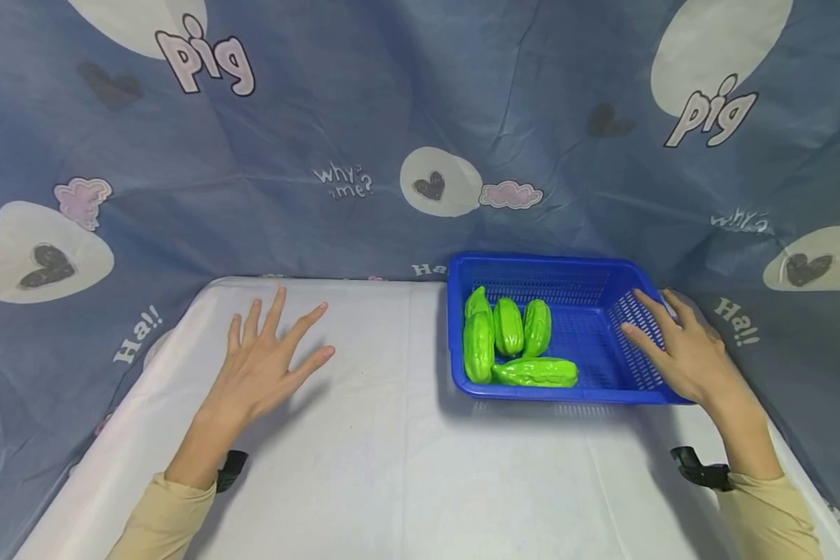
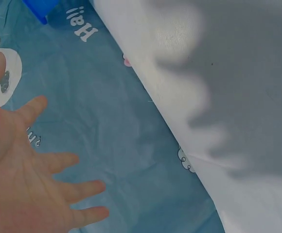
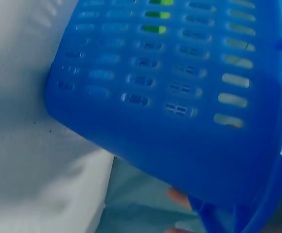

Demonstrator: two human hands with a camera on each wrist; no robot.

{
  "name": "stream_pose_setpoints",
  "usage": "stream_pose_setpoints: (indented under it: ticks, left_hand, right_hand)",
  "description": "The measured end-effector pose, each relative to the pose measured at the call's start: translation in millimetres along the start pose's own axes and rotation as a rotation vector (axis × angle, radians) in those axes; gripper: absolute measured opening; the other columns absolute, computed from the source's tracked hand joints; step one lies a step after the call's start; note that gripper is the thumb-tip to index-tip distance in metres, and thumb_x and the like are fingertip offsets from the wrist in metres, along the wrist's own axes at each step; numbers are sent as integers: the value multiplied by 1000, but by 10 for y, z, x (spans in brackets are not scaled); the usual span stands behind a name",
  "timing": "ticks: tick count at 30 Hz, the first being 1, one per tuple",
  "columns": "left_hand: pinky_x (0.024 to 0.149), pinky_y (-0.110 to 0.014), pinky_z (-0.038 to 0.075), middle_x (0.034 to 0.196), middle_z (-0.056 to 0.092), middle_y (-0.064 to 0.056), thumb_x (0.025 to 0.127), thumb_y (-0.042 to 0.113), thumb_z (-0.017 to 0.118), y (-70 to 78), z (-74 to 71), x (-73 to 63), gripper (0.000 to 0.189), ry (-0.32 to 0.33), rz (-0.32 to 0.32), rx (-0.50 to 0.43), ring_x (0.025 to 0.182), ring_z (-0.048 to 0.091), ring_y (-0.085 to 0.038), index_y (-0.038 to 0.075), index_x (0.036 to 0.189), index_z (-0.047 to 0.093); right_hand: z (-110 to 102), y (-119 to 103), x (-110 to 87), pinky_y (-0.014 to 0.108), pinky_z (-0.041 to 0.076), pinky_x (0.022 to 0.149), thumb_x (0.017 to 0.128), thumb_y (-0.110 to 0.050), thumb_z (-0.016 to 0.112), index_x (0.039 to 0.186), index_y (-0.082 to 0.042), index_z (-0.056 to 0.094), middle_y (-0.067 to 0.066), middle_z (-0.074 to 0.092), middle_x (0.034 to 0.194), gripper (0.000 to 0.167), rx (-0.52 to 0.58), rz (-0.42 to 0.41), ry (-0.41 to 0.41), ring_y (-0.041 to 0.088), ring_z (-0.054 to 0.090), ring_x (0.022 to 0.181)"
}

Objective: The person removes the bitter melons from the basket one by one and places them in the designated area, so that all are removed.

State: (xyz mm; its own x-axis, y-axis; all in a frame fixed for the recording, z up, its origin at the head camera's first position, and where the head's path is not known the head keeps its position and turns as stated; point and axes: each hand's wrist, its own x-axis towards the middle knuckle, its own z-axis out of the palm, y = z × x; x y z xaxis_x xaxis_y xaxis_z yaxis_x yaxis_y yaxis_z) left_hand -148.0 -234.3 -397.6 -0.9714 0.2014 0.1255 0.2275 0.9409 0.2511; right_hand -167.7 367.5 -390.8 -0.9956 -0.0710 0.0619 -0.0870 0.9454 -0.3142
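A blue plastic basket [image 1: 560,394] with slotted walls stands at the back right of the white table. Several bright green, ridged bitter gourds [image 1: 535,372] lie in its left half. Over the table, left of the basket, my left hand [image 1: 266,369] is held with fingers spread, holding nothing. My right hand [image 1: 696,362] is at the basket's right end, its fingers extended around the rim. Whether it touches the rim is unclear. In the right wrist view the basket's wall [image 3: 146,131] hides most of that hand; only fingertips [image 3: 179,198] show near the handle.
White cloth [image 1: 364,467] covers the table. A blue printed sheet [image 1: 308,132] hangs behind it and drops away along both sides. A black wrist mount [image 1: 700,470] is worn on the right forearm, another [image 1: 231,470] on the left.
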Motion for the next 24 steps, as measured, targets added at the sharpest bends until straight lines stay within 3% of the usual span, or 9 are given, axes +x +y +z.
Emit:
stream_pose_setpoints:
  ticks: [7,15,20,24]
  left_hand:
    - [122,-87,14,180,12,-26,107,70,44,14,-6,9,69,-6,6,17,157,22,-67,41,169,32]
    - [120,-85,23,180,15,-26,109,69,40,42,-2,24,67,-36,15,-14,155,32,-64,40,169,33]
    - [119,-83,27,179,18,-27,111,67,39,68,12,27,65,-47,36,-42,157,33,-58,39,169,34]
    - [115,-82,35,178,21,-28,112,64,39,108,30,33,63,-62,55,-66,149,44,-61,38,169,35]
  right_hand:
    - [-68,85,-3,91,30,104,115,-51,41,174,-16,16,46,24,166,73,54,-8,-27,76,33,140]
    - [-91,269,-27,88,36,102,115,-44,45,172,-6,18,45,35,162,73,72,-38,-24,75,43,132]
    - [-64,365,-55,86,40,98,115,-43,48,171,-5,22,44,39,161,72,103,-38,-39,72,46,133]
    - [-24,416,-88,86,40,96,114,-44,51,171,-9,25,42,39,162,72,143,-9,-33,71,45,135]
